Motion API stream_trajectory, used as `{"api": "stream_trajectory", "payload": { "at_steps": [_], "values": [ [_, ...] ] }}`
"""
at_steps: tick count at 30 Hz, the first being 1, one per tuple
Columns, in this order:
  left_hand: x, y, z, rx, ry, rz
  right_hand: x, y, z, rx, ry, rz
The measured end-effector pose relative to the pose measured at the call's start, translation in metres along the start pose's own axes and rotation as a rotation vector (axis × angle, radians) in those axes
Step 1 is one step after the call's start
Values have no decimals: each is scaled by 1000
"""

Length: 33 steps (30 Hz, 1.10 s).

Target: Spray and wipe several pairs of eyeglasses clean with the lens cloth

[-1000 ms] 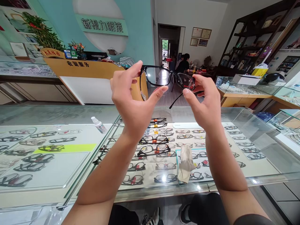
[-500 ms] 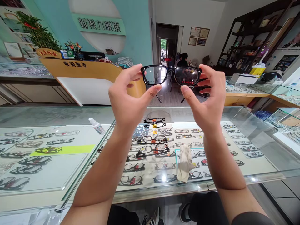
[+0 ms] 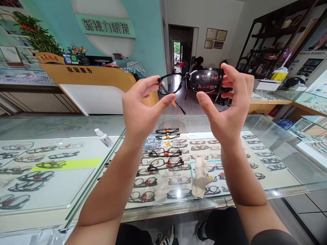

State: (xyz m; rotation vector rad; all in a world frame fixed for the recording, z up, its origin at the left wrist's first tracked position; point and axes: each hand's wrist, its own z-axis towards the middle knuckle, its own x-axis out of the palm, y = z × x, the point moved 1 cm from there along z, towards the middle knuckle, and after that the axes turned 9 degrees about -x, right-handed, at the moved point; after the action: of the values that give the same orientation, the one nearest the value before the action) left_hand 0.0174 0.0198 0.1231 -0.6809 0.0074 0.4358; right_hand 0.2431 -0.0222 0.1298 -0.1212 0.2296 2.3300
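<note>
Raised above the glass counter is a pair of black-framed eyeglasses (image 3: 187, 81), held level by both hands. My left hand (image 3: 144, 102) grips the left end of the frame, its thumb below the lens. On the other side my right hand (image 3: 230, 102) has fingers at the right hinge and thumb under the right lens, which bears red lettering. The temples point away from me; an orange tag shows near the left one. Below, a beige cloth (image 3: 201, 177) lies on the glass counter top (image 3: 163, 212), near several pairs of black eyeglasses (image 3: 165, 164).
A white spray bottle (image 3: 103, 137) stands on the counter at the left. Rows of frames fill the display case. Beyond are a cashier desk (image 3: 92, 98), a dark shelf unit (image 3: 268, 44) and a seated person (image 3: 198, 63) by the doorway.
The eyeglasses have turned slightly, so the left temple now shows slanting to the right with its orange tag. Both hands have shifted a little to the right.
</note>
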Motion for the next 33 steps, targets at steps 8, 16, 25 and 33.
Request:
{"api": "stream_trajectory", "payload": {
  "at_steps": [8,16,25,33],
  "values": [
    [2,0,0,10,1,5,0,1,1,-38,-22,-56],
    [-3,-6,-2,108,-183,81,6,-10,-2,27,85,39],
    [-7,-20,-7,167,-281,203,17,-23,-5,57,142,105],
    [-7,-22,-7,171,-301,224,20,-26,-7,41,148,88]
  ]
}}
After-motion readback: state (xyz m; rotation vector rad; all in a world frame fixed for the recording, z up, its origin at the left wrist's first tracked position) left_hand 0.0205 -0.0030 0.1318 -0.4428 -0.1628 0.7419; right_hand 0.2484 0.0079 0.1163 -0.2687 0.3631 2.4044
